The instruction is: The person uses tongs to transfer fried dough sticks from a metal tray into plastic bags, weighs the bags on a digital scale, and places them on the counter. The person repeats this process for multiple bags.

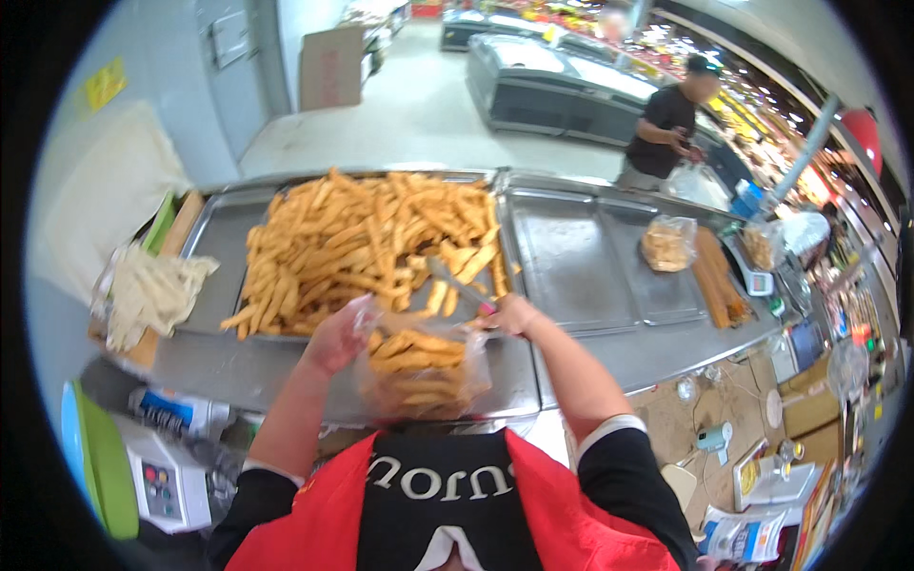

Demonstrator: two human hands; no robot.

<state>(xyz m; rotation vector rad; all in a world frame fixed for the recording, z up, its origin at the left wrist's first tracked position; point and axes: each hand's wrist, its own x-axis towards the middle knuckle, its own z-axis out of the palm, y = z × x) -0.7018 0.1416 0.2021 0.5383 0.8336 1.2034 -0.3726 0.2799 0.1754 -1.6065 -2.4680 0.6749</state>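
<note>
My left hand (345, 334) grips the rim of a clear plastic bag (477, 367), and thin plastic covers its fingers. Fried dough sticks (418, 357) lie stacked inside the bag, which rests at the counter's front edge. In my right hand (513, 315) is a metal serving tool (457, 282) with a pink part at the grip. Its far end reaches among loose dough pieces; whether it is tongs I cannot tell. Just beyond both hands, a large heap of fried dough sticks (343, 235) covers most of a metal tray (232, 221).
Right of the heap are metal trays (571, 257), a bagged portion (668, 244), a wooden board (717, 278) and a scale (750, 268) bearing another bag. A cloth (157, 289) lies at left. Across the counter stands a person (660, 128) near chest freezers (550, 86).
</note>
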